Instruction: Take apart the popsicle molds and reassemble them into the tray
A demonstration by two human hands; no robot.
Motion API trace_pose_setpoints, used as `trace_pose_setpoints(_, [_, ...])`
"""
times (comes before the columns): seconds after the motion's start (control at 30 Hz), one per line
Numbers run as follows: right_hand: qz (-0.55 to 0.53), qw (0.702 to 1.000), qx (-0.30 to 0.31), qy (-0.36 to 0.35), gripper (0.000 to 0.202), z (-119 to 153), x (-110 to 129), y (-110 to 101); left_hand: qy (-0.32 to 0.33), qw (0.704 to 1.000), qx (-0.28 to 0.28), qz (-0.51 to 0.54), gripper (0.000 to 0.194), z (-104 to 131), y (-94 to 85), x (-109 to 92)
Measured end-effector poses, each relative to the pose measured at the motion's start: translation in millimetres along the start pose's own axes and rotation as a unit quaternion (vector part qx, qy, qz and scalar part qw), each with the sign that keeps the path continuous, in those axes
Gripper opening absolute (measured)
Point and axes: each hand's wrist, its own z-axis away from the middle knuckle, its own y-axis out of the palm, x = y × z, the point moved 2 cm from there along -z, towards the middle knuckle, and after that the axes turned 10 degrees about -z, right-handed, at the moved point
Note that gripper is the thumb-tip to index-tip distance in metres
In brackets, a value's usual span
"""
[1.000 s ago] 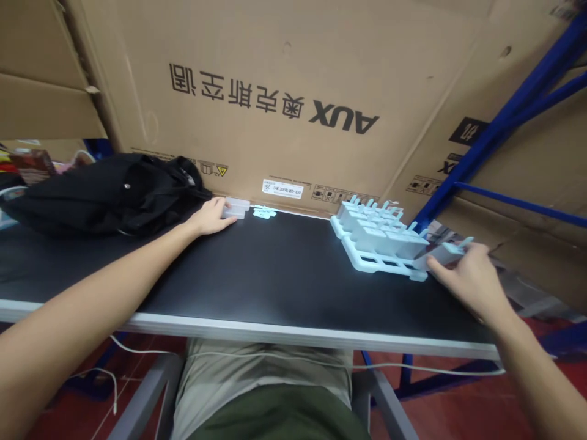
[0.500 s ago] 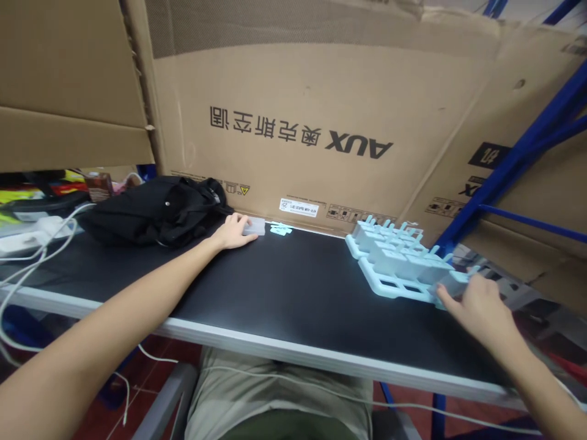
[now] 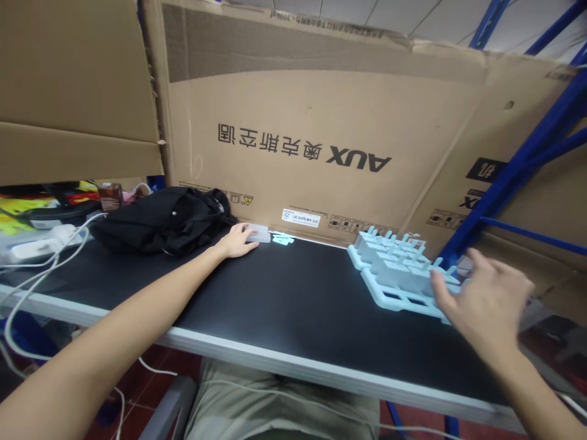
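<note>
On the dark tabletop, a light-blue ice-pop mould (image 3: 394, 275) stands at the right, with upright stick handles and several open slots along its near side. By its right end is my right hand (image 3: 488, 299), thumb and fingers apart; the hand hides part of that end, and whether it touches I cannot tell. At the back of the table my left hand (image 3: 236, 241) has its fingers and thumb around the left end of a small clear plastic box (image 3: 260, 233). Beside the box lie a few flat light-blue pieces (image 3: 283, 238).
Left of the box lies a black bag (image 3: 160, 220), with white cables (image 3: 57, 260) and a white power strip (image 3: 43, 244) farther left. A large cardboard sheet (image 3: 298, 110) stands behind the table. Blue metal frame bars (image 3: 509, 159) slant up at the right.
My right hand has let go of a mould piece at the right end, lifting slightly and spreading its fingers. The view has tilted up slightly. My left hand stays at the clear box.
</note>
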Motion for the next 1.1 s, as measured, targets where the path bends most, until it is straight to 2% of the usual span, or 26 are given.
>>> trace_pose_setpoints(0.07, [-0.125,0.984,0.06,-0.113,0.051,-24,56,21,-0.008,1.0,-0.008,-0.003,0.061,-1,1.1,2])
trace_pose_setpoints(0.1, [-0.184,0.962,0.121,-0.163,0.043,-34,87,39,-0.011,1.0,-0.015,-0.005,0.06,-1,1.0,2])
trace_pose_setpoints(0.17, [-0.233,0.916,0.232,-0.228,0.039,-50,150,86,-0.01,0.999,-0.028,-0.011,0.059,0,-1.2,1])
trace_pose_setpoints(0.2, [-0.237,0.9,0.275,-0.243,0.04,-55,177,110,-0.006,0.999,-0.034,-0.013,0.058,2,-3.1,0])
trace_pose_setpoints(0.27, [-0.222,0.881,0.347,-0.231,0.043,-60,220,153,0.009,0.999,-0.045,-0.015,0.057,5,-8.2,-4])
trace_pose_setpoints(0.33, [-0.219,0.879,0.362,-0.223,0.04,-60,242,179,0.038,0.998,-0.049,-0.016,0.056,7,-14.0,-9])
trace_pose_setpoints(0.4, [-0.223,0.881,0.354,-0.222,0.036,-54,246,188,0.073,0.996,-0.047,-0.024,0.055,8,-19.1,-16])
trace_pose_setpoints(0.53, [-0.245,0.875,0.339,-0.243,0.035,-39,225,178,0.122,0.992,-0.011,-0.01,0.046,7,-22.4,-26])
trace_pose_setpoints(0.67, [-0.286,0.862,0.34,-0.243,0.027,-38,207,168,0.102,0.994,0.002,0.042,0.045,6,-19.2,-28])
trace_pose_setpoints(0.8, [-0.321,0.842,0.382,-0.204,0.025,-48,201,167,0.06,0.989,-0.042,0.126,0.056,6,-18.9,-31])
trace_pose_setpoints(0.93, [-0.341,0.822,0.426,-0.164,0.024,-56,197,170,0.045,0.969,-0.055,0.235,0.055,5,-16.8,-37])
trace_pose_setpoints(1.1, [-0.356,0.798,0.465,-0.142,0.012,-61,196,171,0.06,0.925,-0.038,0.373,0.057,2,-7.6,-41])
